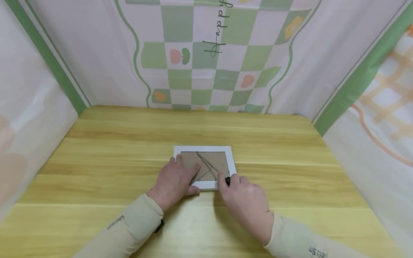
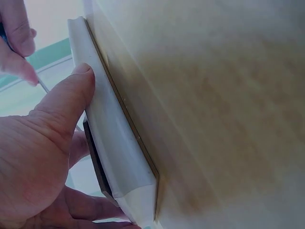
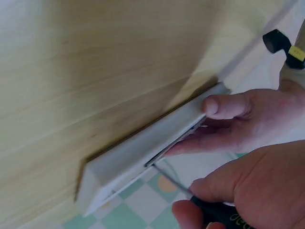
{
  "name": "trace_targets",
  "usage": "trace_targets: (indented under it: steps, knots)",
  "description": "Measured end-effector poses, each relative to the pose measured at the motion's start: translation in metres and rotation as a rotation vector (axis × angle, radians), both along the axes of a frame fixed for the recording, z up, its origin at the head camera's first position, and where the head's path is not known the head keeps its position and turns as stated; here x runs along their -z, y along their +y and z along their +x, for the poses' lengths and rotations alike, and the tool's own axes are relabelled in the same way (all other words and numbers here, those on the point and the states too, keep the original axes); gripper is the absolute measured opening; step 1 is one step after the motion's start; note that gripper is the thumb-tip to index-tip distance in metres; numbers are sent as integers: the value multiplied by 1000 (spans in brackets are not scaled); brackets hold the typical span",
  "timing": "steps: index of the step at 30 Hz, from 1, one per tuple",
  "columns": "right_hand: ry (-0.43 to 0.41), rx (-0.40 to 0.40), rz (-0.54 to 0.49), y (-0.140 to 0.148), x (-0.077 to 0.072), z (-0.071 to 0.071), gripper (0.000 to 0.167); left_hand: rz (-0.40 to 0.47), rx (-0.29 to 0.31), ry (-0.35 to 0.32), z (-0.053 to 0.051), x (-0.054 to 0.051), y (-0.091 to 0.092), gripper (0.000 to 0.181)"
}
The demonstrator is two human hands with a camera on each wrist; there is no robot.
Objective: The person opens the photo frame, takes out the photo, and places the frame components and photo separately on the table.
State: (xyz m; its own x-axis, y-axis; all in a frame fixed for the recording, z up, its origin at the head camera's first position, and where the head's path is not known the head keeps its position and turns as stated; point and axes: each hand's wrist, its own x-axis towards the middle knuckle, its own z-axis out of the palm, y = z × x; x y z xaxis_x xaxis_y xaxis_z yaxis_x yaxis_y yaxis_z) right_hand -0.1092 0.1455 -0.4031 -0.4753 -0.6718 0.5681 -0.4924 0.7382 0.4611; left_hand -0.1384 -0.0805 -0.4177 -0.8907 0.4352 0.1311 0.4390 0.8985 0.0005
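Observation:
A white picture frame (image 1: 202,148) lies back side up on the table, its brown backing board (image 1: 190,157) showing with a folded stand strip. My left hand (image 1: 175,179) holds the frame's left part, thumb against the near side and other fingers over the backing and left edge. In the left wrist view, the thumb (image 2: 71,100) lies along the frame's white side. My right hand (image 1: 243,195) grips a screwdriver (image 3: 214,210) by its dark handle. Its thin metal shaft (image 3: 171,180) reaches the seam between backing and frame, near the right end. The tip is partly hidden.
The wood-grain table (image 1: 129,132) extends around the frame on all sides. A patterned cloth (image 1: 209,79) hangs behind its far edge, with pale side cloths (image 1: 32,107) at left and right. A black strap piece (image 3: 277,42) is on the left wrist.

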Motion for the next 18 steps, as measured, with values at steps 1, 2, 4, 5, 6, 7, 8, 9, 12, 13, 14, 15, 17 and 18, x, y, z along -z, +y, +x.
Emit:
trace_targets:
  steps: [1,2,4,5,6,7,8,9,12,13,14,15,17,18]
  knots:
    - [-1,2,0,-1,-1,0,43,6,2,3,0,-1,0,76]
    - [1,6,-3,-2,-3,0,44,11,6,5,0,-1,0,76]
    - [-10,7,4,-3,-10,-1,43,18,9,5,0,-3,0,75]
    - [-20,6,13,-3,-15,-3,41,19,9,5,0,-3,0,75]
    - [-25,5,21,-3,-20,-5,41,21,7,4,0,-4,0,76]
    - [-37,5,32,-4,-27,-8,36,21,5,-1,0,-5,0,76]
    - [-45,-4,38,-4,-33,-12,33,17,1,-7,0,-5,0,76]
    - [-53,-13,48,-4,-40,-16,26,19,-2,-13,1,-5,1,76]
    - [-87,-34,48,-7,-60,-29,29,23,-7,-32,1,-6,1,77]
    - [-105,-45,49,-8,-67,-33,35,26,-8,-36,2,-6,1,77]
    - [-117,-59,47,-9,-74,-36,39,25,-9,-39,2,-5,1,77]
    - [-141,-59,50,-11,-80,-40,43,27,-9,-38,2,-5,1,77]
    - [-209,-47,71,-14,-94,-46,48,25,-10,-32,3,-4,1,78]
    - [-247,-38,94,-16,-100,-50,50,19,-13,-30,3,-5,1,78]
